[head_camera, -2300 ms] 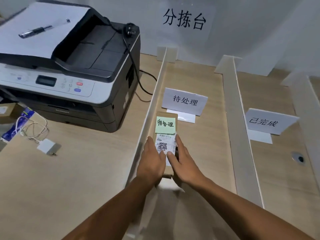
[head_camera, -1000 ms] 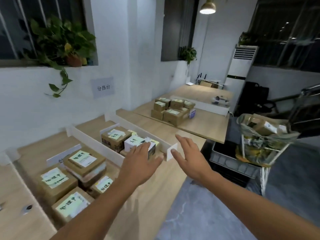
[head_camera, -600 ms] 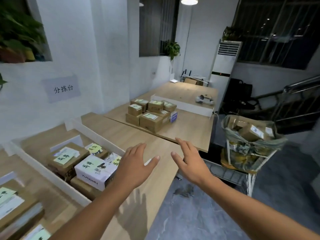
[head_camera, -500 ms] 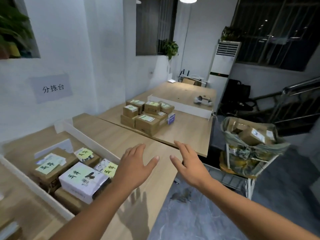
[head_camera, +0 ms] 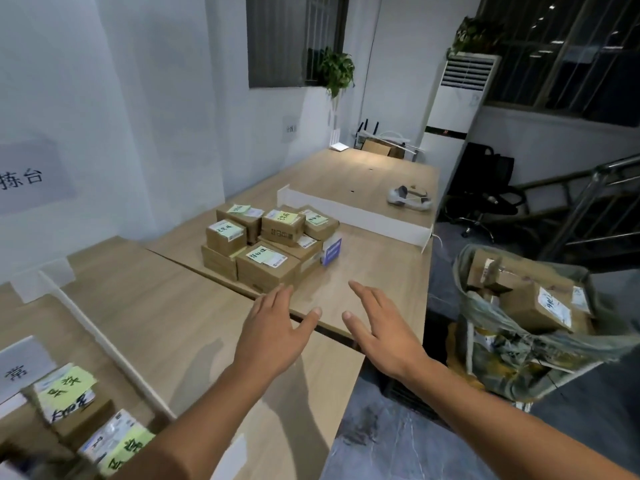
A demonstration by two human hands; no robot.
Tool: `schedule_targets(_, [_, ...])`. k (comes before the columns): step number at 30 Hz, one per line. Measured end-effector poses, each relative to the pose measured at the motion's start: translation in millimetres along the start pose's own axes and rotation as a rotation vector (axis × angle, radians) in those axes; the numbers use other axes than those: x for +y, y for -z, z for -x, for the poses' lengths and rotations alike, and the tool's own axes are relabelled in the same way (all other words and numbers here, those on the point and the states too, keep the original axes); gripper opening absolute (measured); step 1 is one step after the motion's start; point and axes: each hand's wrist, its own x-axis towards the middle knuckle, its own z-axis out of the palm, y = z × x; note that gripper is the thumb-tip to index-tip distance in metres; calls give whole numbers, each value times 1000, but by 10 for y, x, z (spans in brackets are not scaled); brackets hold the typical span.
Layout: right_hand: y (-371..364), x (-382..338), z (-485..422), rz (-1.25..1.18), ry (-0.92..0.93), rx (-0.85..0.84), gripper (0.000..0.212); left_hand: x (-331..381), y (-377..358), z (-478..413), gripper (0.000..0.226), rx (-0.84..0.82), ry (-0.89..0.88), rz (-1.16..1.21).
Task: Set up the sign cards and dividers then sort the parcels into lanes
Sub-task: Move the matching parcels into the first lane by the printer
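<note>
The left hand [head_camera: 273, 327] and the right hand [head_camera: 377, 327] are spread open and empty over the light wooden counter [head_camera: 381, 271]. The pile of brown cardboard parcels with green notes [head_camera: 266, 268] stands just beyond; pulling a lower box may topple the upper ones

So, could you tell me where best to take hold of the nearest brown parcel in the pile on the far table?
Probably by its two opposite side faces, one hand on each, coming from the near edge of the table. The nearest parcel stands level at the pile's front, its near faces exposed, with other boxes crowding behind. Left hand and right hand are open.
</note>
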Motion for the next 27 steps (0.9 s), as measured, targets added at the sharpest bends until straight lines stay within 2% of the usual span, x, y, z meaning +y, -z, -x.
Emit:
schedule_targets(11, [56,1795,-1889,-170,72,-107,65,443,-1090,-1852,81,52,192,-16])
schedule_targets(14, [96,2193,-2406,-168,112,-158,65,571,-1372,-2272,75,90,225,-19])
schedule_targets(17, [85,2403,-2889,-222,106,-205,63,593,-1545,-2594,69,123,310,24])
schedule_targets(19, [26,2455,-3210,-256,131,-246,64,520,-1606,-2823,73,144,360,22])
schedule_targets(23, [-271,2513,-3948,-332,207,-298,46,225,-1684,-3387,79,223,492,67])
schedule_targets(27, [-755,2519,-4709,-323,191,-350,61,-179,-1833,-3962,72,307,537,166])
